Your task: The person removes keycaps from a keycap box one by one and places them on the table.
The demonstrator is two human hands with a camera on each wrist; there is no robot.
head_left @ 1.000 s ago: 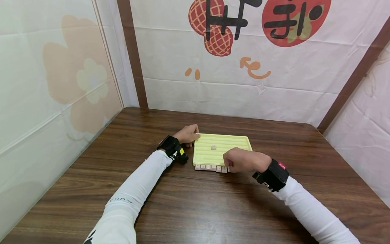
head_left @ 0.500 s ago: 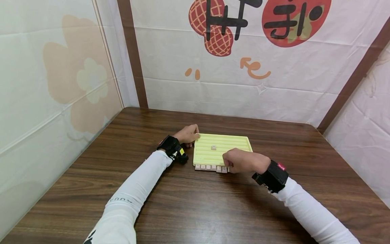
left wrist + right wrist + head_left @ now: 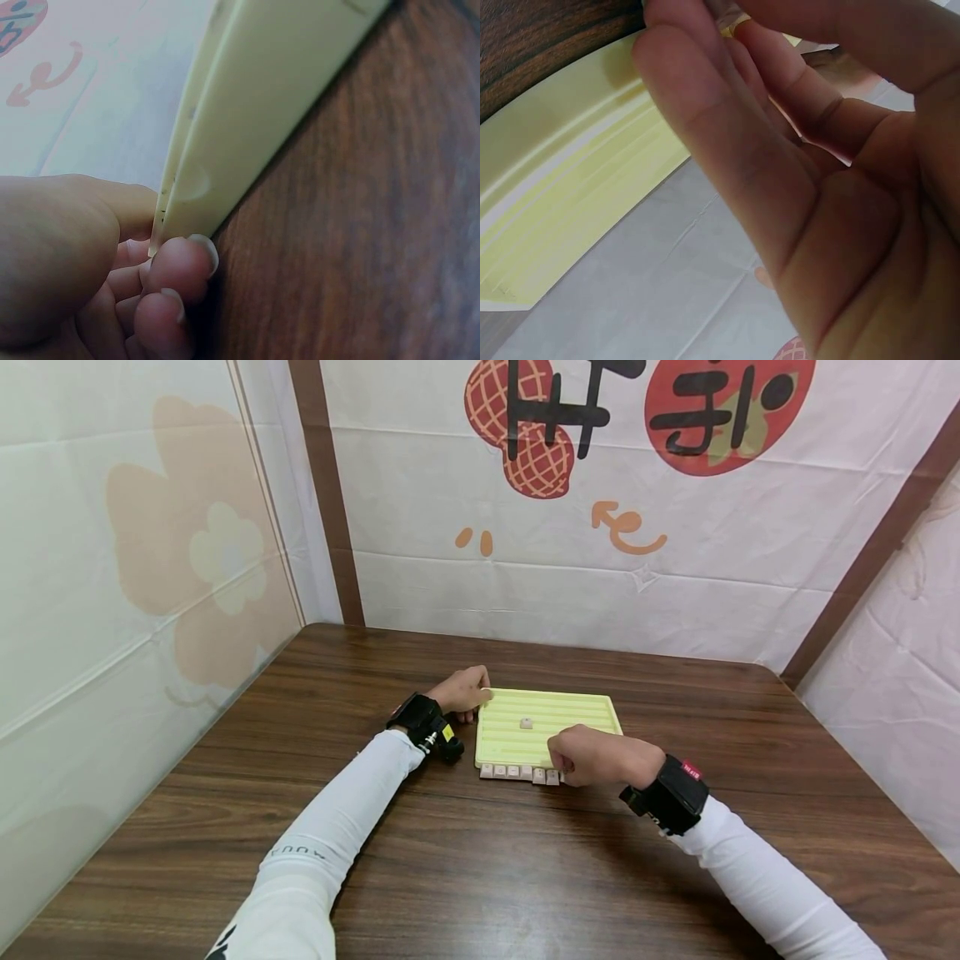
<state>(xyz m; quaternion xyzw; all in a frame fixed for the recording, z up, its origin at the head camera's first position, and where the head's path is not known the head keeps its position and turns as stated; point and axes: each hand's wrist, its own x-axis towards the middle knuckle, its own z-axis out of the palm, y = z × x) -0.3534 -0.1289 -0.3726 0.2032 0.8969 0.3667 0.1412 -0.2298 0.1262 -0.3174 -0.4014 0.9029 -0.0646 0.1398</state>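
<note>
A pale yellow ridged tray [image 3: 510,743] lies on the table, with one light keycap [image 3: 527,723] on its ridges. My left hand [image 3: 461,691] grips the tray's far left corner, thumb on one side of the wall and curled fingers [image 3: 180,270] on the other. Along the tray's near edge runs a row of light keycaps [image 3: 513,772], the right ones slightly nearer to me. At the right end of that row my right hand [image 3: 596,753] has its fingers bent down, pinching a keycap that the hand mostly hides. In the right wrist view the fingertips meet beside the tray wall.
The brown wooden table [image 3: 480,877] spreads around the tray on all sides. White printed cloth walls [image 3: 420,593] stand behind its far edge and at both sides. A black wrist camera [image 3: 448,745] sits beside the tray's left edge.
My right hand and wrist have shifted very slightly to the left. The left hand, the tray and the visible keycaps stay in place.
</note>
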